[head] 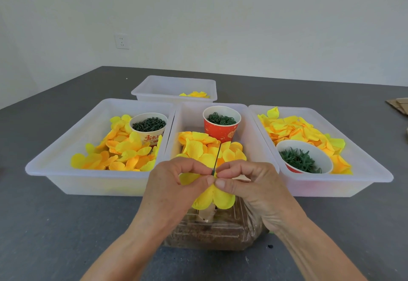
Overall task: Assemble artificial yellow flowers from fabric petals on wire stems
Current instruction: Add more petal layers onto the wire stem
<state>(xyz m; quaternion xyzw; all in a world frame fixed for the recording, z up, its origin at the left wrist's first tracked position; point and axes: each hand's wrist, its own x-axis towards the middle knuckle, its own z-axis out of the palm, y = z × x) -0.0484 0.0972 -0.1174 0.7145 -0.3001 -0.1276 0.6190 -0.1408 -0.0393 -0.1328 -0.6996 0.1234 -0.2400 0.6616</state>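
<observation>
On a dark grey tabletop, three translucent white plastic trays stand side by side, with a fourth behind them. The left tray holds a heap of loose yellow-and-orange fabric petals and, at its far right corner, a white paper cup with red lettering filled with small dark green pieces. The rear tray contains a few yellow petals at its right side. The left hand pinches, between thumb and forefinger, the base of a thin dark green wire stem that rises nearly upright above the fingers; a yellow fabric flower hangs below the pinch, its petals spreading downward between the two hands. The centre tray, directly behind the hands, carries a pile of yellow petals and a red paper cup of dark green rings. Beneath the flower lies a clear plastic container of brown material. The right hand meets the left at the stem, thumb and forefinger closed on the same point; its remaining fingers are curled. The right tray holds further yellow petals and a tilted white-lined red paper bowl of spiky green calyx pieces. Brown cardboard scraps lie at the far right edge.
</observation>
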